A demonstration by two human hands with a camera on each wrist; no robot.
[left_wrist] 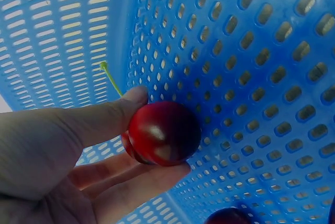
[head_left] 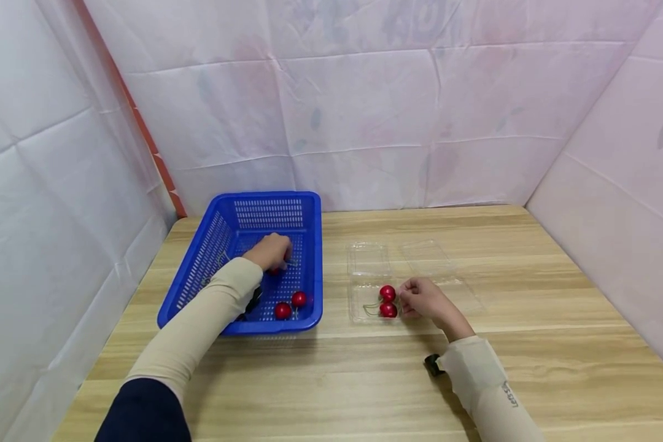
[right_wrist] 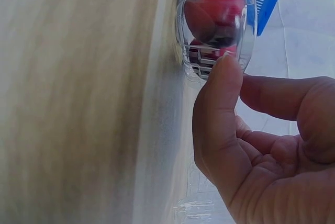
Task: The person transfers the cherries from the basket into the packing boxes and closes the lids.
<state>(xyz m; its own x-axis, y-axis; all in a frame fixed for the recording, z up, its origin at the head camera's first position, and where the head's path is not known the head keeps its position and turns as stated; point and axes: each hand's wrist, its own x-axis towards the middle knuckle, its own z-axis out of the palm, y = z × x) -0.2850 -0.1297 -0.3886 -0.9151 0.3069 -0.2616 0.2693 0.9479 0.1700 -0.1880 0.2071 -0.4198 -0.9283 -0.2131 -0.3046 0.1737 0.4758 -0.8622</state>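
Note:
Inside the blue basket (head_left: 316,270), my left hand (head_left: 271,250) pinches a dark red cherry (left_wrist: 166,132) between thumb and fingers. A green stem (left_wrist: 111,80) sticks up past the thumb, and another red edge, perhaps a second cherry, shows behind the first. Two more cherries (head_left: 290,305) lie near the basket's front right corner. My right hand (head_left: 424,301) pinches the right edge of a clear plastic box (head_left: 359,301) on the table. Two red cherries (head_left: 387,301) with stems sit in that box, near my right fingertips.
Clear plastic (head_left: 425,253) with compartments lies to the right of the cherries; whether it is a lid or a second box I cannot tell. Pale sheets (head_left: 364,123) hang behind the wooden table (head_left: 337,380) and along both sides.

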